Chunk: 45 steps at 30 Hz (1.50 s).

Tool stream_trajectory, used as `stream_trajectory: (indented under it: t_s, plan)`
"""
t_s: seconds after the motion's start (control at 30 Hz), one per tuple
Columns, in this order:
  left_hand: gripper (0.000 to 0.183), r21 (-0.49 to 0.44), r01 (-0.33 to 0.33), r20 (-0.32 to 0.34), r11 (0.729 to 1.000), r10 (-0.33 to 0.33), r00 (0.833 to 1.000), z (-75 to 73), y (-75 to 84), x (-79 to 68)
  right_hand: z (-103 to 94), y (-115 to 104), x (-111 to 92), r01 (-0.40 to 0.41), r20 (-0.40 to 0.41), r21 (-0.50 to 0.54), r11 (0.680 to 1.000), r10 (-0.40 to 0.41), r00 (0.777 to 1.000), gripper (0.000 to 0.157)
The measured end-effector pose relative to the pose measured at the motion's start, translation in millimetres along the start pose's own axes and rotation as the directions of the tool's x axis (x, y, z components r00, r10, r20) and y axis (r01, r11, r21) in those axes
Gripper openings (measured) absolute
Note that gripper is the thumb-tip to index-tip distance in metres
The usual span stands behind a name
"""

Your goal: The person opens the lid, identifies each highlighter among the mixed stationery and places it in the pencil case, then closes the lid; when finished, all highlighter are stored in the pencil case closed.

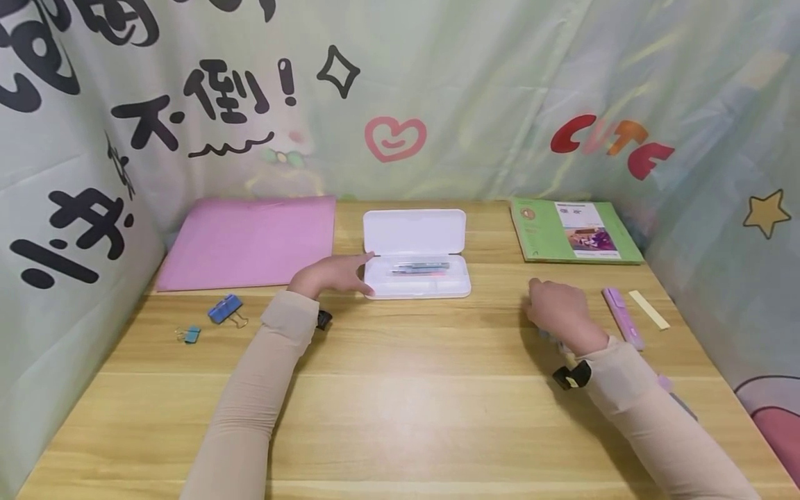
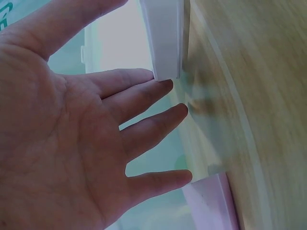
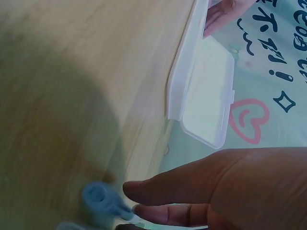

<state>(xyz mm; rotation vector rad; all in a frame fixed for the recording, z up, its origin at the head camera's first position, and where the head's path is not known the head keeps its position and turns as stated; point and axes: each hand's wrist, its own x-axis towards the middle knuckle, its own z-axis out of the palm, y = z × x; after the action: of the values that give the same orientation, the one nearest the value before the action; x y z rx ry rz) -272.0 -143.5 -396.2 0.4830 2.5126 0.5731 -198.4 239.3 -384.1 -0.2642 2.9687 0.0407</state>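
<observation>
A white pencil case [image 1: 417,287] lies with its lid [image 1: 414,232] raised at the back middle of the table, several slim pens [image 1: 420,267] inside. My left hand [image 1: 334,272] is at its left end, thumb and fingers spread around the corner; in the left wrist view, fingertips [image 2: 163,85] touch the case's edge. Low over the right side of the table, my right hand [image 1: 558,305] points its fingers down. Close by its fingertips in the right wrist view is a small blue thing with a round hole [image 3: 99,195], blurred; I cannot tell whether it is held.
A pink folder [image 1: 256,243] lies back left, with a blue binder clip [image 1: 225,308] and a smaller teal one [image 1: 192,335] before it. Back right is a green book [image 1: 540,232]. A purple stick-shaped thing [image 1: 622,318] and a cream strip [image 1: 648,310] lie right of my right hand.
</observation>
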Motion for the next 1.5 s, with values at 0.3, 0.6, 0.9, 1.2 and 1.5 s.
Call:
stream_trajectory:
  t_s: [0.3, 0.6, 0.9, 1.2, 1.5]
  plan:
    - [0.088, -0.001, -0.017, -0.003, 1.0, 0.017, 1.0, -0.9, -1.5, -0.2, 5.7, -1, 1, 0.051, -0.041, 0.084, 0.995, -0.048, 0.998, 0.017]
    - [0.087, -0.005, -0.03, -0.003, 1.0, 0.03, 1.0, 0.5, -2.6, -0.3, -8.7, -32, 21, 0.117, -0.207, 0.051, 0.992, -0.104, 0.973, 0.012]
    - [0.086, 0.012, -0.023, -0.01, 1.0, 0.023, 1.0, -0.1, -2.4, -0.4, -13.8, -86, 68, 0.357, -0.336, -0.074, 0.931, -0.36, 0.87, 0.018]
    - [0.088, 0.013, -0.008, -0.005, 1.0, 0.008, 1.0, 0.6, -1.3, 1.8, 0.5, -119, 105, 0.464, -0.3, -0.266, 0.845, -0.53, 0.793, 0.021]
    - [0.089, 0.041, -0.001, -0.007, 0.999, 0.002, 1.0, -0.3, -2.4, 2.1, 7.3, -123, 108, 0.507, -0.326, -0.26, 0.822, -0.569, 0.755, 0.022]
